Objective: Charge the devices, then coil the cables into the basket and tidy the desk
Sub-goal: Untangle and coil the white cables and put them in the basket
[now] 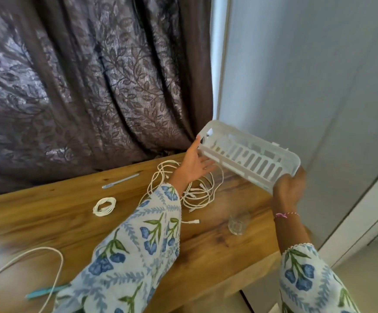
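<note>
A white slotted plastic basket (251,154) hangs tilted in the air above the far right corner of the wooden desk (206,245). My right hand (288,188) grips its near right end. My left hand (193,164) touches its far left end with the thumb on the rim and the fingers spread underneath. Under the basket lies a loose tangle of white cables (194,190) on the desk. A small neatly coiled white cable (104,206) rests further left. Another white cable (36,263) loops across the near left of the desk.
A clear drinking glass (238,224) stands near the desk's right edge. A light blue pen (120,181) lies toward the back, a teal pen (48,292) at the near left. A dark patterned curtain (81,86) hangs behind, a pale wall (307,75) to the right.
</note>
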